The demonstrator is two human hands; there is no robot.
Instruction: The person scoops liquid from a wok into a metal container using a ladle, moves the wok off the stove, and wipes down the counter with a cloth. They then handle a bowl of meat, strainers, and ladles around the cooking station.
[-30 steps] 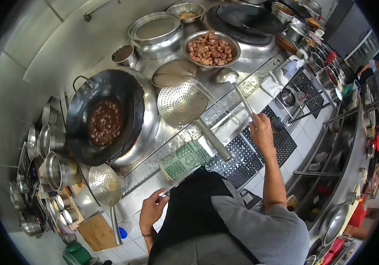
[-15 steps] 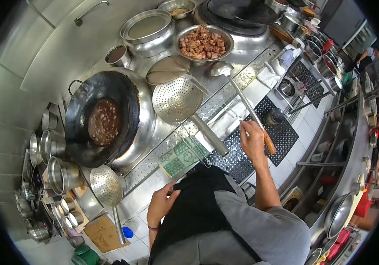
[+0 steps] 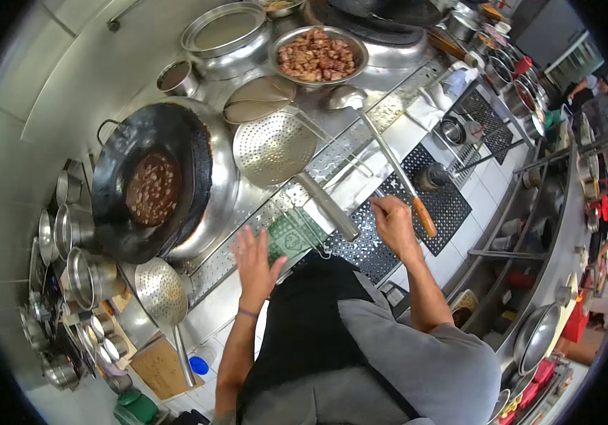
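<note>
My left hand [image 3: 254, 263] is raised in front of the stove edge with its fingers spread, holding nothing. Just beyond it lies a green patterned cloth or packet [image 3: 295, 237]. My right hand [image 3: 393, 223] is loosely closed above the floor mat, and I see nothing in it. Close to its right, but apart, is the wooden handle of a ladle [image 3: 393, 157]. A perforated strainer [image 3: 274, 150] rests on the stove with its handle pointing towards me. To the left, a black wok [image 3: 116, 177] holds brown sauce with pale pieces [image 3: 154, 190].
A steel bowl of browned meat chunks [image 3: 320, 57] stands at the back, beside a lidded pot [image 3: 223, 32]. A second strainer [image 3: 161, 290] lies below the wok. Several steel pots [image 3: 90, 276] crowd the left. Shelving [image 3: 523, 241] runs along the right; a perforated black mat [image 3: 449, 212] covers floor tiles.
My left hand has risen away from my apron towards the stove, its fingers spreading. My right hand has shifted slightly left and its fingers are more curled. The whole view has shifted slightly.
</note>
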